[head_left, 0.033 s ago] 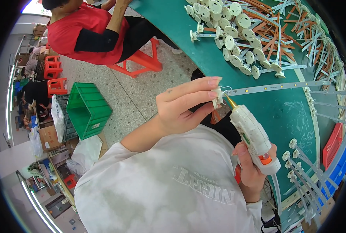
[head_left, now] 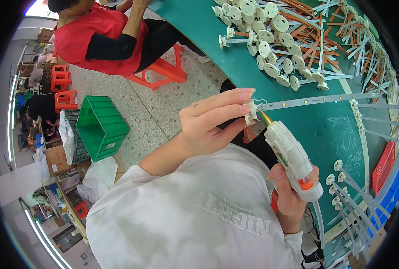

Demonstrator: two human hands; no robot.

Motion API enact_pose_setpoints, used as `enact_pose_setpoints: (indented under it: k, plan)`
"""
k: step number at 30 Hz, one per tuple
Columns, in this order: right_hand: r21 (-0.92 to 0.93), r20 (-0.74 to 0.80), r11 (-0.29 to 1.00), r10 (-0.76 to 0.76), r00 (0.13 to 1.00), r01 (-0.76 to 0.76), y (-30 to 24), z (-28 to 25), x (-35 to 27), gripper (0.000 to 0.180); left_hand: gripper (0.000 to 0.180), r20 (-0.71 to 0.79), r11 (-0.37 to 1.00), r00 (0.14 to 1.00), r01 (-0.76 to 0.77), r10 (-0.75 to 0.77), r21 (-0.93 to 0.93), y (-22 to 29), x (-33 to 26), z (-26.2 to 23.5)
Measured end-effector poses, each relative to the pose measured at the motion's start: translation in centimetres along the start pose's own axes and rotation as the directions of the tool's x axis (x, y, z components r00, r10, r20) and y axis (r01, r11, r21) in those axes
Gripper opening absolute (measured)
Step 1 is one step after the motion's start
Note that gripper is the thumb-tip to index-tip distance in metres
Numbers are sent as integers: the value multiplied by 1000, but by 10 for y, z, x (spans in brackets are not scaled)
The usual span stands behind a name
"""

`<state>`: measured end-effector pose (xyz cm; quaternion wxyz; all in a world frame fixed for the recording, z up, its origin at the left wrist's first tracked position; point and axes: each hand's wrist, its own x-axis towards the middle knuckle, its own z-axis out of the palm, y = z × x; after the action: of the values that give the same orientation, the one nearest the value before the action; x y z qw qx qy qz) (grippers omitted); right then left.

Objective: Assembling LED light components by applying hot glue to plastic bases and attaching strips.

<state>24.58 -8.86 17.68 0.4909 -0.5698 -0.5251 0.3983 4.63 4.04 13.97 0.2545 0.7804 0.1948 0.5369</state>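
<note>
Between thumb and fingers, my left hand (head_left: 215, 119) pinches a small white round cap (head_left: 251, 113), held on edge. From it a pale LED strip (head_left: 318, 100) with small yellowish chips reaches right, and thin white wires curl at the joint. My right hand (head_left: 291, 190) is wrapped round a white hot glue gun (head_left: 289, 150), its body worn and its trigger orange. The gun's brass nozzle (head_left: 265, 117) points up and left, at the joint of strip and cap; whether it touches, I cannot tell.
On the green table (head_left: 325, 130) lie a pile of capped strips (head_left: 271, 40) and more strips (head_left: 343, 193) at right, near a red basket (head_left: 383, 168) and a blue bin (head_left: 396, 188). A green crate (head_left: 103, 127) stands on the floor. A person in red (head_left: 98, 40) sits at far left.
</note>
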Motion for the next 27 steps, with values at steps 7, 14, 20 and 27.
enact_pose_setpoints:
  k: [7,14,20,27]
  plan:
    - [19,-28,999,-39,999,40,-1,2,0,23,49,4,999,1000,28,-28,-25,0,-1,0]
    - [51,-35,997,-48,998,50,1,4,-1,26,49,37,994,996,80,-78,-69,4,-3,-3]
    - [44,-32,997,-60,998,61,-1,3,-1,25,57,-8,926,971,226,-239,-303,8,-3,0]
    - [92,-57,989,-113,992,118,-3,6,3,23,54,63,779,900,407,-432,-478,17,-1,0]
